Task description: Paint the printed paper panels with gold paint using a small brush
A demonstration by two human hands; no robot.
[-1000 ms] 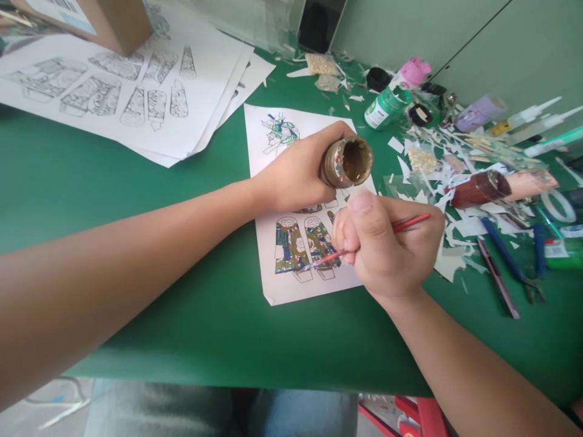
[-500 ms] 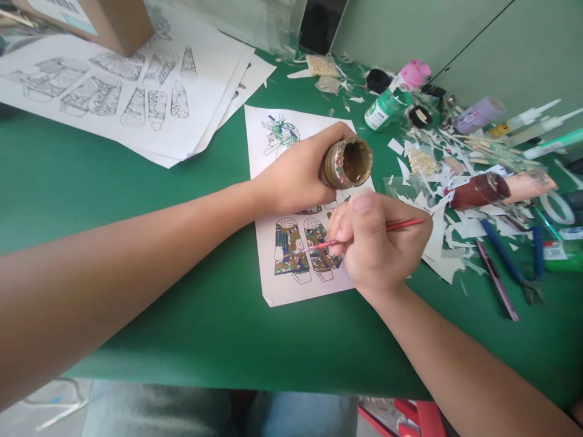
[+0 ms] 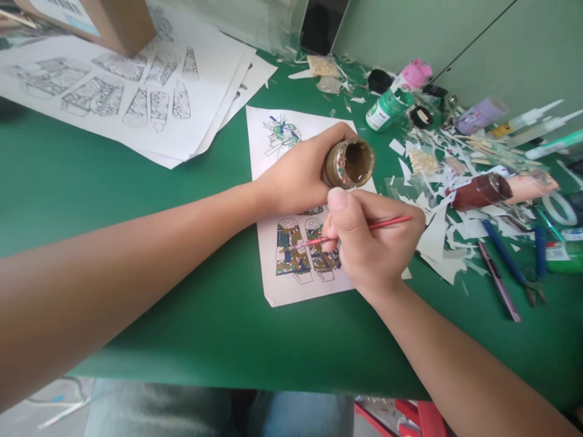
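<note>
My left hand (image 3: pixel 296 176) is wrapped round an open jar of olive-brown paint (image 3: pixel 356 162), tilted above a printed sheet (image 3: pixel 282 294). My right hand (image 3: pixel 371 243) pinches a thin red paintbrush (image 3: pixel 389 223). The brush tip points left and lies over the left one of two camouflage-coloured leg shapes (image 3: pixel 291 252) on the sheet. These shapes show brown, green, blue and white patches. At the sheet's top is another partly coloured figure (image 3: pixel 283 132) in blue and green. My hands hide the middle of the sheet.
Line-drawn sheets (image 3: pixel 182 133) and a cardboard box (image 3: pixel 122 27) are at the upper left. Right of the sheet lie paper scraps (image 3: pixel 439 233), a green paint jar (image 3: pixel 387 110), a dark red jar (image 3: pixel 480 191), pliers (image 3: pixel 510 258) and a pen (image 3: pixel 500 282). A phone (image 3: pixel 323 24) leans at the back.
My right hand has shifted slightly left and the brush with it, its tip a little higher on the leg shape. My left hand still holds the jar in about the same place.
</note>
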